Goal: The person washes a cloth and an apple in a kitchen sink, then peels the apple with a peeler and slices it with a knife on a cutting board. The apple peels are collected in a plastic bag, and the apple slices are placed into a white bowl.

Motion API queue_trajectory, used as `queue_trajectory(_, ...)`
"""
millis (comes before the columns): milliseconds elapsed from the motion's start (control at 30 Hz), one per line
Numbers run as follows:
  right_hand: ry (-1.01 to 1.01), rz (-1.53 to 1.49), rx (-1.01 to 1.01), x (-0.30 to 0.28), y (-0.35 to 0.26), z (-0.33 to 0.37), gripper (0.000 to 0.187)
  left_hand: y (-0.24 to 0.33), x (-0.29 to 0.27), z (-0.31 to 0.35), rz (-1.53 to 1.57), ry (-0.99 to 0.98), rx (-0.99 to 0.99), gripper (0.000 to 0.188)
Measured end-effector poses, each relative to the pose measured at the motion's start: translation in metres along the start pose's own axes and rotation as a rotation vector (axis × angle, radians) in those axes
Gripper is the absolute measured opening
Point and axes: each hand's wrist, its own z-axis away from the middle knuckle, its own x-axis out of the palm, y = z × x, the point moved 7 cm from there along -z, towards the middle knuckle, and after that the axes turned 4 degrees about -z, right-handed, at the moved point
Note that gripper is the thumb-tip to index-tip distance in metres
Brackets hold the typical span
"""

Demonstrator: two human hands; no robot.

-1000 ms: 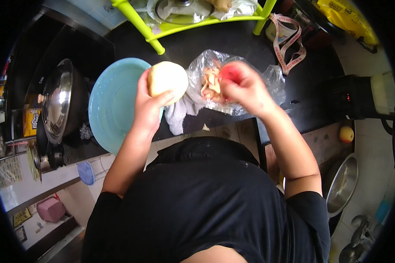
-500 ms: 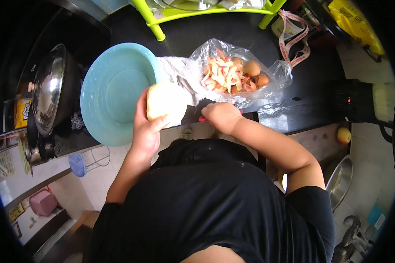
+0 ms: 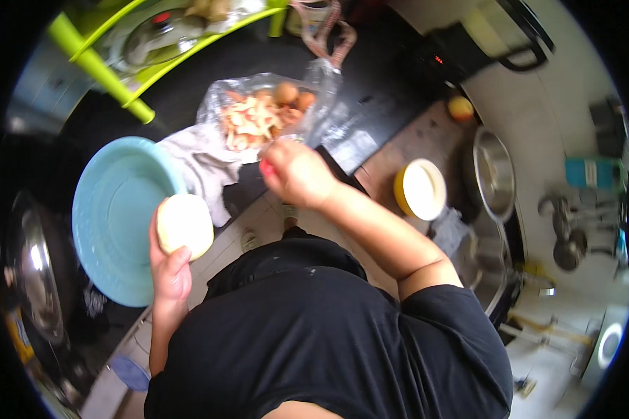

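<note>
My left hand (image 3: 169, 265) holds a pale peeled round vegetable (image 3: 184, 225) at the near rim of a light blue bowl (image 3: 115, 216). My right hand (image 3: 297, 173) is closed around a small tool with a red tip showing at its left side. It hovers near a clear plastic bag (image 3: 307, 105) lying open on the dark counter, filled with peel scraps (image 3: 251, 120) and a few brown onions (image 3: 286, 92).
A grey cloth (image 3: 206, 167) lies between bowl and bag. A lidded steel pot (image 3: 38, 269) is at far left, a lime-green rack (image 3: 105, 73) behind. A yellow bowl (image 3: 419, 188), steel bowl (image 3: 495, 174) and a small fruit (image 3: 460, 108) sit to the right.
My right hand drew back from the bag of peels toward my body and now hovers above the counter edge. The view swung right; my left hand still holds the peeled vegetable.
</note>
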Motion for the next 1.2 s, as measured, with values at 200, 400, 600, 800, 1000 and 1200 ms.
queue_trajectory(200,0.202,-0.409,0.702,-0.034,0.032,0.106,0.018,-0.022,0.028,0.0,-0.011,-0.277,-0.122,0.083)
queue_trajectory(400,1.095,-0.829,0.752,-0.157,0.093,0.224,0.028,-0.043,0.06,0.011,-0.012,-0.401,-0.259,0.084)
queue_trajectory(600,1.082,-0.794,1.023,-0.214,0.196,0.307,0.037,-0.046,0.101,0.023,-0.048,-0.483,-0.28,0.08)
queue_trajectory(800,0.994,-0.797,1.258,-0.175,0.231,0.355,0.044,-0.055,0.133,0.036,-0.058,-0.483,-0.258,0.078)
queue_trajectory(1000,0.601,-1.396,1.053,-0.113,0.157,0.319,0.055,-0.076,0.158,0.047,-0.05,-0.427,-0.289,0.076)
queue_trajectory(1200,0.604,-1.478,1.027,-0.11,0.175,0.315,0.057,-0.069,0.188,0.058,-0.027,-0.354,-0.229,0.076)
